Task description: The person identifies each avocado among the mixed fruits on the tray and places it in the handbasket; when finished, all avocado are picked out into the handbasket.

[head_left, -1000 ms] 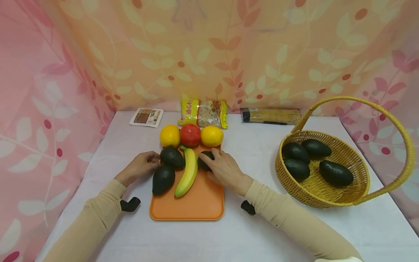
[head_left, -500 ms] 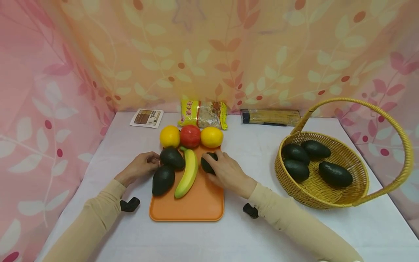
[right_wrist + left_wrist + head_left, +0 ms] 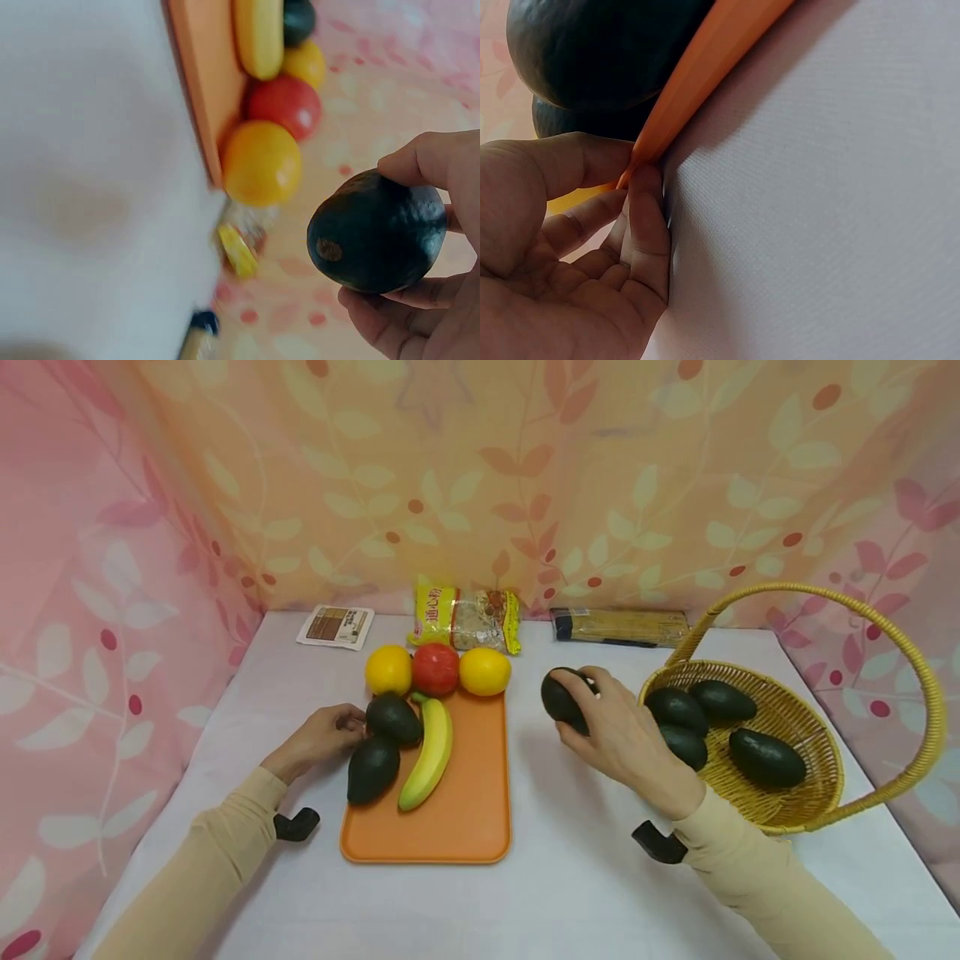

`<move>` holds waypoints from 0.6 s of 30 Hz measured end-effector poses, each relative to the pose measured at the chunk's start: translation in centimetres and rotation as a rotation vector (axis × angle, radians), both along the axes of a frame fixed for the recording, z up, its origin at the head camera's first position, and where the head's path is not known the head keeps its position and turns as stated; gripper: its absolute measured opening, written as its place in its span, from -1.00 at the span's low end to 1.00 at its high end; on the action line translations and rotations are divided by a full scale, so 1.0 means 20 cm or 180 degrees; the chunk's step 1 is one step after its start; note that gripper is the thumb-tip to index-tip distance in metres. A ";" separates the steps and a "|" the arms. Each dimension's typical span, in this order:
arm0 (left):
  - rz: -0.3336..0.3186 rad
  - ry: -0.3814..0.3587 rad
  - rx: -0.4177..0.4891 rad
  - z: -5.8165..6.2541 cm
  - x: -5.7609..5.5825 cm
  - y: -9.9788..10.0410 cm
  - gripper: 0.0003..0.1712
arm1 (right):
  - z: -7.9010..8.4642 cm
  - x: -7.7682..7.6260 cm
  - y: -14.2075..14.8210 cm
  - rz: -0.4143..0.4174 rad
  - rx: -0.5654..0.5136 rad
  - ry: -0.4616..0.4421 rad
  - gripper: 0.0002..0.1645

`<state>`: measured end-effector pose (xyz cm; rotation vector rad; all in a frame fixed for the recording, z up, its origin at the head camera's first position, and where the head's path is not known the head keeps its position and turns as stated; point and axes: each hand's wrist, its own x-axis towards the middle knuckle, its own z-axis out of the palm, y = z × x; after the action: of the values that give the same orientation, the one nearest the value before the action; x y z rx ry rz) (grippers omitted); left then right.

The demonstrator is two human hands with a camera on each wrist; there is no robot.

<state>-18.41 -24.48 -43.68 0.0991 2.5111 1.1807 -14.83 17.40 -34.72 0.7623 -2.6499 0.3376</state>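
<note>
My right hand (image 3: 618,735) grips a dark green avocado (image 3: 375,232), thumb on one side and fingers on the other. In the head view it hangs over the white table between the tray and the wicker basket (image 3: 750,814). The thumb and fingers of my left hand (image 3: 577,240) pinch the left rim of the orange tray (image 3: 457,827). On that tray, two avocados, one behind (image 3: 394,720) and one in front (image 3: 373,770), lie close to the left hand, beside a yellow banana (image 3: 429,756). Several avocados (image 3: 767,758) sit in the basket.
Along the tray's far end stand a yellow fruit (image 3: 389,670), a red fruit (image 3: 436,669) and another yellow fruit (image 3: 485,672). Behind are a pasta bag (image 3: 468,620), a small flat packet (image 3: 337,627) and a long pack of noodles (image 3: 622,627). The basket's tall handle (image 3: 918,668) arches over it.
My right hand has lifted the avocado from beside the banana and carried it right, past the tray's edge toward the basket. The left hand has stayed at the tray's rim.
</note>
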 end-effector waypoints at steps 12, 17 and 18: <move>-0.0031 0.0050 0.0003 0.01 -0.01 0.01 -0.58 | 0.16 0.17 0.53 -0.0890 -0.0119 0.0090 -0.11; -0.0011 0.0064 -0.0004 0.00 0.00 0.00 -0.59 | 0.14 0.21 0.68 -0.1129 0.0082 -0.0300 -0.11; -0.0008 0.0060 0.0002 0.00 0.00 0.00 -0.59 | 0.14 0.21 0.70 -0.1152 0.0128 -0.0391 -0.11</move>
<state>-18.40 -24.54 -43.69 0.1141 2.5262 1.1849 -10.63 31.43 -31.99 0.2678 -2.8454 0.2390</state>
